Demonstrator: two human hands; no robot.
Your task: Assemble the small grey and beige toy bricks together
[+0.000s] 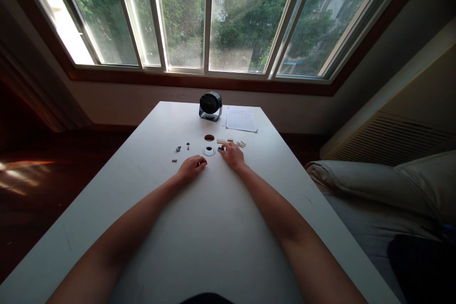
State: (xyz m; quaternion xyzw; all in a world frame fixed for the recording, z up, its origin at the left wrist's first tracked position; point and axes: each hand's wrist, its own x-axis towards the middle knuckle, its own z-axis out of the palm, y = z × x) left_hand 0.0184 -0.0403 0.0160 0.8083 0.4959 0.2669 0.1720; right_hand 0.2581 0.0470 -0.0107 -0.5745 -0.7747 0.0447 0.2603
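My left hand (192, 167) rests on the white table (206, 228) with its fingers curled inward. Whatever may be inside those fingers is hidden. To the right, my right hand (233, 156) reaches over a small cluster of dark pieces (220, 149), its thumb and forefinger a little apart at the cluster's edge. A white ring (209, 151) with a dark centre lies between the two hands. Just behind my right hand sit rows of small tan pieces (221, 141) and a group of pale pieces (242, 143). Several small dark pieces (178, 149) are scattered beyond my left hand.
A round brown opening or disc (209, 137) shows behind the ring. Farther back stand a black round device on a bracket (211, 106) and a printed paper sheet (241, 119). Windows line the far wall, and a cushioned seat (370, 185) is at the right.
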